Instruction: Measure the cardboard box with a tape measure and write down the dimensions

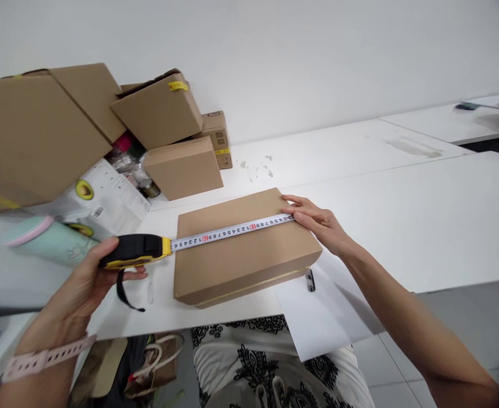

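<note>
A closed brown cardboard box (232,255) lies on the white table in front of me. My left hand (98,266) grips a black and yellow tape measure (136,251) just left of the box, its black strap hanging below. The white measuring blade (228,232) runs out across the box top to the right edge. There my right hand (317,221) pinches the blade's end against the box, thumb on top and fingers over the edge. The very tip of the blade is hidden by the fingers.
Several cardboard boxes (160,113) are stacked at the back left, beside a white carton with avocado pictures (117,198) and a mint tumbler (58,241). A white paper sheet (321,323) overhangs the table's front edge, with a small dark object (310,280) on it. Bags (147,368) stand below.
</note>
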Demonstrator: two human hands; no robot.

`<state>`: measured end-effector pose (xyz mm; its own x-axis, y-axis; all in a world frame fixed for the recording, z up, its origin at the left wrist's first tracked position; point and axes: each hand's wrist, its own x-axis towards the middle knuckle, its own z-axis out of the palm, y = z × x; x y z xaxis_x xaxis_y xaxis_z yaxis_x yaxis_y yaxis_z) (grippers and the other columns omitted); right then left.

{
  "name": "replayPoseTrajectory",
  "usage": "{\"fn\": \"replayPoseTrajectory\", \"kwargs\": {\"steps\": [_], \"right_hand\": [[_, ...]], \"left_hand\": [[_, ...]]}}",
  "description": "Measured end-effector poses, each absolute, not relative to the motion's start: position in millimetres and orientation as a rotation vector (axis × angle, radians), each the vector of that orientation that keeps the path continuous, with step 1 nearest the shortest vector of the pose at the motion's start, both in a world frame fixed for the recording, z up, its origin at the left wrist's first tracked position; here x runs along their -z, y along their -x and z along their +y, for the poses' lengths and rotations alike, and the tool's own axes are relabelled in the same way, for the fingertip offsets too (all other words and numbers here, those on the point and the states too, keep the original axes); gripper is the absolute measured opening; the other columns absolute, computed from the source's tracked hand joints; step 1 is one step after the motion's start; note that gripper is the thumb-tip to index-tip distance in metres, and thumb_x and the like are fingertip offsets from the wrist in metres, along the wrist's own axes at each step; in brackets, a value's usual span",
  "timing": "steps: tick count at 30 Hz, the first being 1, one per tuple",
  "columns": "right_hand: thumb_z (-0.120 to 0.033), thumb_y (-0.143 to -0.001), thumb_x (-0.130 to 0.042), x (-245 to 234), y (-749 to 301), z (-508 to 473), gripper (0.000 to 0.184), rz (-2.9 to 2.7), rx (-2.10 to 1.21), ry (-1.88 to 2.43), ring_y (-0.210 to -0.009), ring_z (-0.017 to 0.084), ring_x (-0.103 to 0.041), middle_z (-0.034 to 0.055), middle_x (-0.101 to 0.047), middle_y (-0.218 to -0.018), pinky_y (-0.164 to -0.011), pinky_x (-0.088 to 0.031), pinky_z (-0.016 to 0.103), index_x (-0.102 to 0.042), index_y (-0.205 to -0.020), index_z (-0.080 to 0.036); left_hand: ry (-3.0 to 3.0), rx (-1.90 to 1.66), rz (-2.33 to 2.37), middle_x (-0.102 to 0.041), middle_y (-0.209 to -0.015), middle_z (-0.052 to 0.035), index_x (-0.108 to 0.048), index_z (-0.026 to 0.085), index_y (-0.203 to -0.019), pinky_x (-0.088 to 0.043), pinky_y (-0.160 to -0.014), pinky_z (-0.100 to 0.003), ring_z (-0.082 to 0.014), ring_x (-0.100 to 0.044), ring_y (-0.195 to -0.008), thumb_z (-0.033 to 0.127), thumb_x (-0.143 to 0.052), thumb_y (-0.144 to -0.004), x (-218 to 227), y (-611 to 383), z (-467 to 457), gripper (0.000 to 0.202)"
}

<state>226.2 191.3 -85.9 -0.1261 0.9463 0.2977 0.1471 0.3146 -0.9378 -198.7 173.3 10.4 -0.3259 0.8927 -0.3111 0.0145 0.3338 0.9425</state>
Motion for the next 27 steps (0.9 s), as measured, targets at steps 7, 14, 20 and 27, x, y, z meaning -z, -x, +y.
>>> {"fn": "replayPoseTrajectory", "kwargs": {"steps": [7, 14, 20, 27], "right_hand": [[-0.050, -0.095, -0.066, 90, -222, 192, 0.023, -1.517, -0.897, 1.146, -0.148, 0.033, -0.046, -0.0017, -0.057, -0.153, -0.118, -0.043, 0.051, -0.081, -0.109, -0.042], [-0.052, -0.094, -0.066, 90, -218, 191, 0.024, -1.518, -0.867, 1.161, -0.147, 0.033, -0.047, -0.0008, -0.059, -0.151, -0.118, -0.044, 0.050, -0.082, -0.106, -0.040], [-0.054, -0.094, -0.065, 88, -216, 190, 0.025, -1.501, -0.865, 1.181, -0.146, 0.034, -0.049, -0.0007, -0.059, -0.152, -0.116, -0.046, 0.050, -0.082, -0.104, -0.039], [-0.052, -0.095, -0.065, 89, -214, 189, 0.024, -1.488, -0.885, 1.168, -0.148, 0.034, -0.045, -0.0011, -0.057, -0.153, -0.117, -0.043, 0.051, -0.082, -0.105, -0.039]], "left_hand": [[-1.058, -1.088, 1.547, -0.078, -0.081, -0.0051, -0.074, 0.016, -0.087, -0.063, -0.059, -0.035, -0.0219, -0.068, -0.067, 0.053, -0.079, -0.074, -4, 215, 170, 0.040], [-1.102, -1.034, 1.518, -0.077, -0.081, -0.0045, -0.070, 0.015, -0.090, -0.063, -0.057, -0.034, -0.0203, -0.067, -0.064, 0.065, -0.080, -0.071, 4, 222, 167, 0.054], [-1.143, -1.000, 1.495, -0.079, -0.087, -0.0066, -0.070, 0.015, -0.094, -0.064, -0.057, -0.033, -0.0218, -0.069, -0.070, 0.066, -0.078, -0.073, 7, 227, 170, 0.055], [-1.103, -0.998, 1.478, -0.075, -0.073, -0.0002, -0.069, 0.014, -0.091, -0.062, -0.060, -0.032, -0.0177, -0.065, -0.064, 0.053, -0.070, -0.086, -3, 215, 165, 0.039]]}}
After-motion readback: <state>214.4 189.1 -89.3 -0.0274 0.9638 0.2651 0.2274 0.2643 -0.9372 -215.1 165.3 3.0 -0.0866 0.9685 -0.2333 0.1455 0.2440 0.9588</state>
